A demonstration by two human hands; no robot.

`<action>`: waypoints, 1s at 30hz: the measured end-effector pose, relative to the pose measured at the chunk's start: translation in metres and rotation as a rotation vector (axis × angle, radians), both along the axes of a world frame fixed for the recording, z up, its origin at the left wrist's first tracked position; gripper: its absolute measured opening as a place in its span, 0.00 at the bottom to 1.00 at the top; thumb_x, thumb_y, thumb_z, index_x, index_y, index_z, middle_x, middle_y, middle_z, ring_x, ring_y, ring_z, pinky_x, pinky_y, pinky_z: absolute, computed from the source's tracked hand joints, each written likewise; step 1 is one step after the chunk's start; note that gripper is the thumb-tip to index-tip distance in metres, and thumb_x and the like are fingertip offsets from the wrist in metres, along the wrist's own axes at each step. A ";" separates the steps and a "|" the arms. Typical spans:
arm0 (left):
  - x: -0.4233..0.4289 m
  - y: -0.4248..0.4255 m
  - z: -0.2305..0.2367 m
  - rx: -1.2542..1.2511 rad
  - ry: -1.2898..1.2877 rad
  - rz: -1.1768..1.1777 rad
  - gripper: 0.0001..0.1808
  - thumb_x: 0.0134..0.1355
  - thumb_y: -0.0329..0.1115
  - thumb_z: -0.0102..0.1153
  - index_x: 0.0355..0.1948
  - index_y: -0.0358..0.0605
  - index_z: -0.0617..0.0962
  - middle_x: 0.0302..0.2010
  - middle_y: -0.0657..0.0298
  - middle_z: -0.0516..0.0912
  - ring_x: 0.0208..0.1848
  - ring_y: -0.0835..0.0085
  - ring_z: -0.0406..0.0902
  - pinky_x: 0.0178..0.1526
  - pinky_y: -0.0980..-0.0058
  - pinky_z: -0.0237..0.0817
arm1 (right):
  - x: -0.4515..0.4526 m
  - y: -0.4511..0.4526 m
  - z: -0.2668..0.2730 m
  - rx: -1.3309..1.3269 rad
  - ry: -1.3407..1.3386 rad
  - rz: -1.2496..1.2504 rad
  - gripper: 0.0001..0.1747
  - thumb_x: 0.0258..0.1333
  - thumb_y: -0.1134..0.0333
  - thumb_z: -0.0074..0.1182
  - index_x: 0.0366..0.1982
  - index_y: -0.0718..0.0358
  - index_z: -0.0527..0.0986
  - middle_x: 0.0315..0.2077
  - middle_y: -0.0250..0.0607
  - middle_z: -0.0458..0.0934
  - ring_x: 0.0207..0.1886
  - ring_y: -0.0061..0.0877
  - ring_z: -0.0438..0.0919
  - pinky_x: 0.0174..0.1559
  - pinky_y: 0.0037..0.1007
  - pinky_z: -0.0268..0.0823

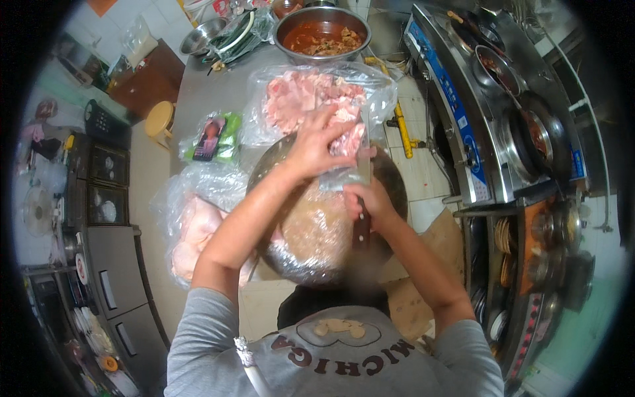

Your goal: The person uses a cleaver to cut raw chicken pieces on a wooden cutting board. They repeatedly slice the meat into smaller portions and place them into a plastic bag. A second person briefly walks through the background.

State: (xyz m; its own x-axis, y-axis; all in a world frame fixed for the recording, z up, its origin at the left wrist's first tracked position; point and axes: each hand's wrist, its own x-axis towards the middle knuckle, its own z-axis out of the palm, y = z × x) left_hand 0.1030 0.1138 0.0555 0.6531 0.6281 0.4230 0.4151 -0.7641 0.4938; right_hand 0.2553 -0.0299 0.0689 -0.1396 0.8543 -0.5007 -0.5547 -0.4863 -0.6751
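Observation:
My right hand [369,201] grips the brown handle of a cleaver [361,233], its metal blade pointing away from me. My left hand [322,141] reaches across with thumb and fingers spread around chopped raw meat [349,138], which it holds against the side of the blade. Both hands are above a round chopping block [397,198]. Just beyond, more pale pink chopped meat [292,97] lies in a clear plastic bag [382,82]. Clear plastic wrap [317,263] covers the near part of the block. Larger raw poultry pieces [198,223] rest in another bag left of my forearm.
A phone [210,139] lies on green plastic on the metal table [203,92]. A steel basin [322,54] of red sauce and meat stands at the back, beside bagged green vegetables [238,37]. To the right is a stove [461,114] with pans. A lit cigarette [250,367] shows below.

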 end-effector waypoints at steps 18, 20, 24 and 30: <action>0.011 0.101 -0.070 -0.064 -0.132 0.331 0.20 0.61 0.36 0.66 0.53 0.40 0.81 0.56 0.53 0.82 0.59 0.57 0.77 0.63 0.65 0.66 | 0.141 0.014 0.027 -0.089 -0.223 0.002 0.07 0.57 0.73 0.56 0.34 0.63 0.69 0.18 0.35 0.67 0.15 0.22 0.67 0.18 0.29 0.63; -0.035 0.060 -0.051 -0.283 -0.105 0.262 0.20 0.63 0.34 0.64 0.55 0.40 0.80 0.57 0.55 0.82 0.61 0.63 0.76 0.65 0.68 0.63 | 0.157 -0.025 0.017 -0.094 -0.227 0.012 0.07 0.58 0.73 0.56 0.35 0.63 0.69 0.18 0.35 0.67 0.14 0.22 0.66 0.16 0.28 0.61; -0.098 0.003 -0.069 -0.335 0.034 0.085 0.23 0.61 0.38 0.65 0.57 0.42 0.80 0.60 0.52 0.78 0.62 0.56 0.75 0.65 0.64 0.65 | 0.170 -0.115 -0.022 -0.169 -0.215 -0.046 0.08 0.60 0.72 0.57 0.35 0.63 0.69 0.16 0.34 0.66 0.12 0.22 0.64 0.14 0.27 0.60; -0.103 -0.061 -0.077 -0.391 0.100 -0.109 0.21 0.60 0.41 0.66 0.54 0.46 0.82 0.62 0.54 0.76 0.67 0.54 0.70 0.68 0.60 0.60 | 0.135 -0.182 -0.048 -0.348 -0.305 -0.109 0.10 0.61 0.70 0.58 0.32 0.61 0.68 0.17 0.33 0.66 0.13 0.22 0.65 0.16 0.30 0.59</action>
